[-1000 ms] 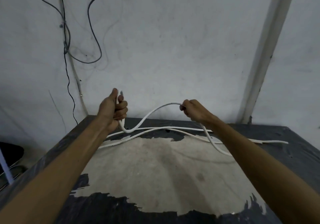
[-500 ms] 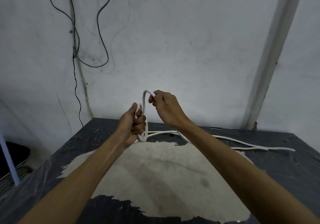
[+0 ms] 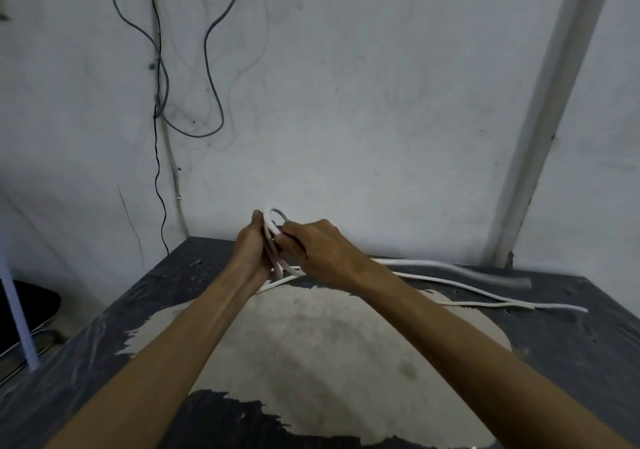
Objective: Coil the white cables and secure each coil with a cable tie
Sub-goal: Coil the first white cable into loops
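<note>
Fingers (image 3: 294, 242) of the right hand (image 3: 320, 249) curl onto looped white cable (image 3: 273, 237) that the left hand (image 3: 251, 249) grips above the counter (image 3: 554, 341); loose cable trails right across it, beside a grey tube (image 3: 498, 275).

You have bare table (image 3: 311, 337) near you, while loose white cable (image 3: 485, 301) and a grey tube (image 3: 491, 273) cross the far right.

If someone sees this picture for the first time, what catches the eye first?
Two hands meet at the table's far edge: the left hand grips loops of white cable, and the right hand presses against them. The loose cable trails right across the dark table.
</note>
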`<state>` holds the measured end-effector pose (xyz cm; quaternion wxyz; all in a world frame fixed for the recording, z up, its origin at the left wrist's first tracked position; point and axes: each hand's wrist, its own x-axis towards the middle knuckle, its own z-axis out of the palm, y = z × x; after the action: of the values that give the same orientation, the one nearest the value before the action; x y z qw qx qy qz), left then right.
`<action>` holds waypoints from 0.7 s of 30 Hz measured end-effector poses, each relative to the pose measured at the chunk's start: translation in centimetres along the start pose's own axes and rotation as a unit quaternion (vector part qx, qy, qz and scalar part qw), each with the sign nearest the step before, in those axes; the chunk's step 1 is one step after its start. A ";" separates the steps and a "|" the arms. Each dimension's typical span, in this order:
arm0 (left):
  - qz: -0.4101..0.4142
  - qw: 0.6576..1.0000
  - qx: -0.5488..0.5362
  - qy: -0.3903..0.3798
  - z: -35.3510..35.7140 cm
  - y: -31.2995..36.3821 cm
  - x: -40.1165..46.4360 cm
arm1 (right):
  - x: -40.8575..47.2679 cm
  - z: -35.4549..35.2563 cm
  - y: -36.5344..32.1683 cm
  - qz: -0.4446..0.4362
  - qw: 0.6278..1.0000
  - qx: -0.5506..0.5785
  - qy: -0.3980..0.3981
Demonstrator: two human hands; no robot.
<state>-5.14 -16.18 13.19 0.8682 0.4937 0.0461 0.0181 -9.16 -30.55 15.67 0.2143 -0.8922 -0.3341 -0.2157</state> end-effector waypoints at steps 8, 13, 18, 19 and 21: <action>-0.038 0.990 -0.133 -0.005 0.4 2.0 -0.4 | -0.3 1.5 0.4 -0.030 0.996 -0.078 0.011; -0.030 0.986 -0.161 -0.031 0.3 3.3 -0.1 | -2.1 2.6 1.3 0.001 1.000 0.008 0.014; -0.003 0.986 -0.158 -0.045 -2.3 6.4 0.6 | -5.9 3.1 6.9 0.017 0.999 -0.027 -0.022; 0.002 0.988 -0.146 -0.044 -2.6 6.6 0.6 | -6.3 2.9 8.0 0.034 0.999 -0.024 -0.035; 0.012 0.991 -0.127 -0.046 -2.8 6.9 0.6 | -6.4 2.5 9.6 0.090 0.992 -0.046 -0.069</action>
<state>-4.71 -10.24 17.64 0.9249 0.3800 -0.0026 0.0118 -6.36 -39.05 7.94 0.1683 -0.9403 -0.2558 -0.1484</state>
